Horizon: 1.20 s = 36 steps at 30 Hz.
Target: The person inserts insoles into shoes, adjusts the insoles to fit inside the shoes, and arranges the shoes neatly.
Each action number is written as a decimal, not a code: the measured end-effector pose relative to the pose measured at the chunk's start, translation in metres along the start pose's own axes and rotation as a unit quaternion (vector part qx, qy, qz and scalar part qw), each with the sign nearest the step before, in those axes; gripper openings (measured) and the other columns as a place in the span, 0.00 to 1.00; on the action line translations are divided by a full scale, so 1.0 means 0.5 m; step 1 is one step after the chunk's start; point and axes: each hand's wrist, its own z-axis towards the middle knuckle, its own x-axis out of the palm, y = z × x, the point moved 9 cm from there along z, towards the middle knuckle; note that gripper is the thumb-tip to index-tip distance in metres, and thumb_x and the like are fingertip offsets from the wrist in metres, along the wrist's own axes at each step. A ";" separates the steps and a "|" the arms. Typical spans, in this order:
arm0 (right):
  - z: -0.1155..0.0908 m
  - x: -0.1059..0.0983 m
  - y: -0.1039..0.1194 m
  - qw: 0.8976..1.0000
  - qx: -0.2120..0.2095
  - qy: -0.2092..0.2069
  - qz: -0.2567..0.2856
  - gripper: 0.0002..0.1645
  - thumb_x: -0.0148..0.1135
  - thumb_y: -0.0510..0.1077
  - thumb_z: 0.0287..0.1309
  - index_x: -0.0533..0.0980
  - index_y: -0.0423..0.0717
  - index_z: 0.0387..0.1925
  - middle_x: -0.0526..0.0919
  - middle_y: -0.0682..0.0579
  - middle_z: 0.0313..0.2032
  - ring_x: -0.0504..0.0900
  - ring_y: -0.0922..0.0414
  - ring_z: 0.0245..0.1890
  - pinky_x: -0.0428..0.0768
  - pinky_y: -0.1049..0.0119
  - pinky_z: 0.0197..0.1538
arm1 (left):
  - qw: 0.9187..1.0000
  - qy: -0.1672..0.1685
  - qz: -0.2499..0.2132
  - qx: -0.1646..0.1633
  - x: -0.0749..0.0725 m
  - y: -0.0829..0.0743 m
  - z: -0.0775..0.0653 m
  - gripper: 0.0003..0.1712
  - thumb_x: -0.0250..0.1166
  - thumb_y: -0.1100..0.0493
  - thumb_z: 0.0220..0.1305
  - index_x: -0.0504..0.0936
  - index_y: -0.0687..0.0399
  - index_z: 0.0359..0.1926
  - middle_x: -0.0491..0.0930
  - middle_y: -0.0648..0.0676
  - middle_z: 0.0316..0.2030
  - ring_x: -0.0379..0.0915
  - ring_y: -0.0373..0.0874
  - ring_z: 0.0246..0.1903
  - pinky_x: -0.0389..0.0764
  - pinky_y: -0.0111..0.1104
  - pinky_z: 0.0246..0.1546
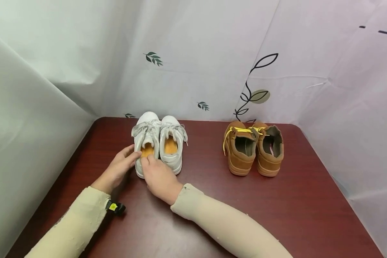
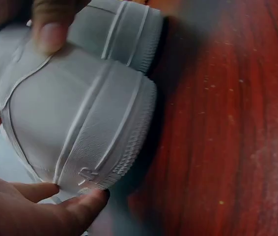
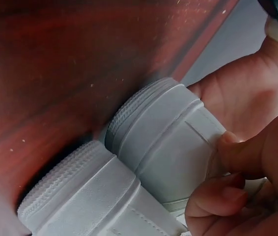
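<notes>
Two white sneakers stand side by side on the left of the dark red table, toes toward the back wall. My left hand [image 1: 117, 170] holds the outer side of the left white sneaker [image 1: 147, 129], its fingertips [image 2: 87, 204] low near the sole. From behind, my right hand [image 1: 159, 177] pinches the heel collar of that same sneaker, thumb [image 3: 239, 155] against the back of the heel. The right white sneaker [image 1: 171, 143] stands close beside it, untouched by either hand. Orange insoles show inside both white sneakers.
Two brown shoes with yellow laces, one on the left [image 1: 241, 159] and one on the right [image 1: 270, 163], stand on the right half of the table [image 1: 209, 208]. White curtains [image 1: 193, 46] with leaf prints enclose the back and sides.
</notes>
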 end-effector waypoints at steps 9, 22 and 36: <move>0.010 0.011 0.003 1.000 0.016 -0.015 0.006 0.21 0.59 0.41 0.66 0.70 0.44 0.59 0.78 0.50 0.45 0.81 0.55 0.31 0.88 0.65 0.32 | 0.997 -0.030 0.073 0.001 -0.004 0.015 0.008 0.38 0.44 0.48 0.79 0.48 0.68 0.77 0.60 0.73 0.73 0.59 0.59 0.69 0.64 0.50 0.70; 0.001 0.013 -0.005 1.000 -0.005 0.000 0.026 0.41 0.61 0.36 0.60 0.60 0.45 0.73 0.75 0.46 0.58 0.80 0.53 0.32 0.88 0.62 0.40 | 0.995 -0.044 0.083 -0.011 -0.011 0.031 0.014 0.40 0.42 0.42 0.79 0.50 0.66 0.77 0.60 0.72 0.74 0.60 0.59 0.70 0.64 0.54 0.72; -0.064 -0.055 -0.061 0.997 -0.059 0.004 0.047 0.30 0.60 0.49 0.65 0.69 0.46 0.66 0.78 0.49 0.46 0.79 0.56 0.35 0.87 0.63 0.38 | 0.959 -0.192 0.201 0.056 -0.048 -0.040 -0.016 0.24 0.54 0.54 0.72 0.73 0.63 0.63 0.75 0.62 0.44 0.69 0.51 0.43 0.70 0.39 0.42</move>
